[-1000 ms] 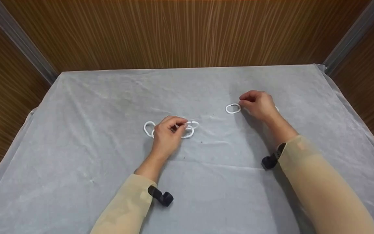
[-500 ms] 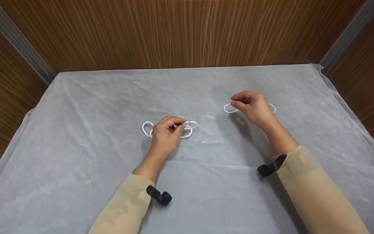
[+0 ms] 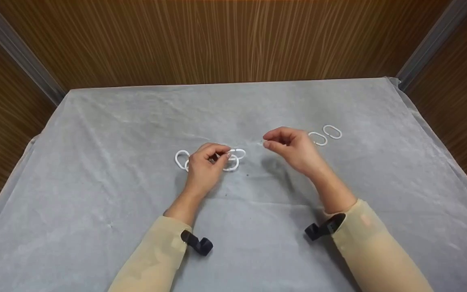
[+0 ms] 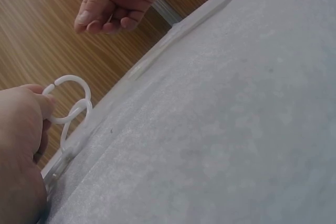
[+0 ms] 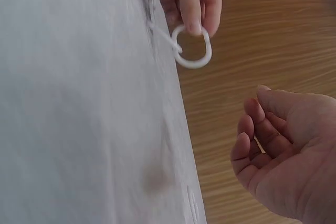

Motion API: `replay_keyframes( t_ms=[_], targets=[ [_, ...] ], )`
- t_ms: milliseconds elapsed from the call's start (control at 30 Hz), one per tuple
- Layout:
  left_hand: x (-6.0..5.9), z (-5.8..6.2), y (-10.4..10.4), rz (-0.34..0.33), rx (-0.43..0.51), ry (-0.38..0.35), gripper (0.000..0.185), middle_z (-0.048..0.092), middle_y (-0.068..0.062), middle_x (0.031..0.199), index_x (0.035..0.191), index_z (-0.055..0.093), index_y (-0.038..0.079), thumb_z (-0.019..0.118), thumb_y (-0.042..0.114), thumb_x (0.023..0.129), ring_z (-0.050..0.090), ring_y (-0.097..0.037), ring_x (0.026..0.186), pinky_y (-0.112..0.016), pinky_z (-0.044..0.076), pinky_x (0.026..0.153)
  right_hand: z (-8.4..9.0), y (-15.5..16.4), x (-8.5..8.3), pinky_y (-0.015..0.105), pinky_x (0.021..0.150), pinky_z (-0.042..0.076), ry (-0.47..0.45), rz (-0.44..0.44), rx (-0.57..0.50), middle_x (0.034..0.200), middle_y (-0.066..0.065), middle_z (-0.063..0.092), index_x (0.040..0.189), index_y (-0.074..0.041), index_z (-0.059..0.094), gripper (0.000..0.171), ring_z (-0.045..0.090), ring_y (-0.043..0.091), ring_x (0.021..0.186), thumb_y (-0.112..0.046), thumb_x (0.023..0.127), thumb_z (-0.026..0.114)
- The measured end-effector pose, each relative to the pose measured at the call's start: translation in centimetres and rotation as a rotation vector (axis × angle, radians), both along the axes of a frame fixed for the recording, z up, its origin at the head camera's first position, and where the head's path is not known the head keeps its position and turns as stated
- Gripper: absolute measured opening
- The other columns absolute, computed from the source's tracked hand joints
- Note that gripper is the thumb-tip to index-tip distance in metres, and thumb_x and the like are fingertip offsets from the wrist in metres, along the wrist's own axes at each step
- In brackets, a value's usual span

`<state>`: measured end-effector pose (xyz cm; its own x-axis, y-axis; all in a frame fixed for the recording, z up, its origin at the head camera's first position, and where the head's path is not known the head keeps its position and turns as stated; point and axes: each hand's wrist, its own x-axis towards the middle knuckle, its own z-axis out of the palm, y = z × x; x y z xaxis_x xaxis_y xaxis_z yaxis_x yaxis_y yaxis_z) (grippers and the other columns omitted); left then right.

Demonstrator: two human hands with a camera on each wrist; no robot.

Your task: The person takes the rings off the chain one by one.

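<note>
You see a grey cloth (image 3: 95, 194) covering the table, creased across the middle. Wood-grain panels (image 3: 225, 40) close in the far side and both flanks, with grey metal strips (image 3: 18, 52) running along the corners.

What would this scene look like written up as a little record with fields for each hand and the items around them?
Surface: table with a grey cloth
Left hand: its grip pinches a chain of linked white rings lying on the cloth
Right hand: raised beside the chain, fingers loosely curled, palm looks empty in the right wrist view
Loose rings: two white ovals to the right of the right hand, untouched
Backdrop: wood-grain panels
</note>
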<state>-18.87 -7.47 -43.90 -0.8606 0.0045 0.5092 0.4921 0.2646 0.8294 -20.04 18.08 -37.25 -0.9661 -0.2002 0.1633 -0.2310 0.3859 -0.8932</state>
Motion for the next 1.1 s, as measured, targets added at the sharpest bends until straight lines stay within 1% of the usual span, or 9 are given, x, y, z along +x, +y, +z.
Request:
replay_keyframes(
  t_ms=[233,333,533,667,867,967,1100],
  targets=[
    [0.2,0.1,0.0,-0.011,0.020,-0.009,0.009,0.074,-0.005,0.092,0.098,0.082,0.002,0.082,-0.001,0.090,0.064,-0.018,0.080,-0.024,0.051,0.071,-0.6,-1.4,0.8,0.021,0.072,0.049,-0.022,0.034,-0.061,0.094,0.005,0.075,0.110,0.005,0.076,0.020,0.061,0.011,0.082,-0.007,0.095,0.080],
    [0.3,0.2,0.1,-0.020,0.029,-0.020,0.009,0.074,-0.005,0.092,0.099,0.082,0.002,0.082,-0.001,0.090,0.065,-0.017,0.080,-0.025,0.051,0.071,-1.0,-1.7,1.1,0.021,0.071,0.049,-0.044,0.048,-0.090,0.093,0.004,0.075,0.111,0.006,0.076,0.022,0.062,0.009,0.080,-0.007,0.095,0.080],
    [0.5,0.5,0.2,-0.036,0.043,-0.057,0.011,0.073,-0.001,0.092,0.100,0.083,0.007,0.083,0.001,0.090,0.063,-0.017,0.081,-0.025,0.051,0.071,-2.0,-1.9,1.3,0.022,0.064,0.048,-0.082,0.046,-0.116,0.091,0.001,0.074,0.112,0.006,0.076,0.022,0.059,0.009,0.074,-0.008,0.095,0.079],
    [0.7,0.6,0.3,-0.054,0.058,-0.056,0.012,0.073,-0.004,0.091,0.099,0.083,0.007,0.083,-0.001,0.090,0.062,-0.017,0.080,-0.025,0.050,0.071,-2.8,-2.1,1.3,0.023,0.063,0.049,-0.108,0.053,-0.130,0.091,0.002,0.074,0.112,0.007,0.075,0.022,0.059,0.010,0.072,-0.007,0.095,0.079],
    [1.0,0.5,0.3,-0.099,0.080,-0.069,0.011,0.074,-0.010,0.093,0.099,0.083,0.005,0.082,-0.001,0.090,0.063,-0.018,0.082,-0.024,0.049,0.072,-3.6,-2.3,1.4,0.022,0.063,0.049,-0.126,0.061,-0.151,0.092,-0.001,0.074,0.113,0.004,0.076,0.023,0.059,0.010,0.072,-0.008,0.094,0.082],
    [1.1,0.6,0.3,-0.115,0.080,-0.083,0.011,0.074,-0.010,0.094,0.100,0.083,0.004,0.082,-0.001,0.090,0.063,-0.018,0.082,-0.023,0.049,0.072,-3.8,-2.3,1.4,0.022,0.062,0.049,-0.130,0.077,-0.176,0.094,0.001,0.075,0.114,0.004,0.076,0.024,0.059,0.009,0.071,-0.007,0.093,0.081],
    [1.2,0.8,0.2,-0.125,0.071,-0.095,0.011,0.074,-0.007,0.093,0.099,0.083,0.004,0.083,0.000,0.090,0.063,-0.016,0.083,-0.023,0.049,0.072,-4.1,-2.4,1.4,0.023,0.063,0.049,-0.131,0.101,-0.213,0.097,0.007,0.076,0.115,0.005,0.075,0.024,0.061,0.009,0.073,-0.003,0.093,0.081]
  ],
)
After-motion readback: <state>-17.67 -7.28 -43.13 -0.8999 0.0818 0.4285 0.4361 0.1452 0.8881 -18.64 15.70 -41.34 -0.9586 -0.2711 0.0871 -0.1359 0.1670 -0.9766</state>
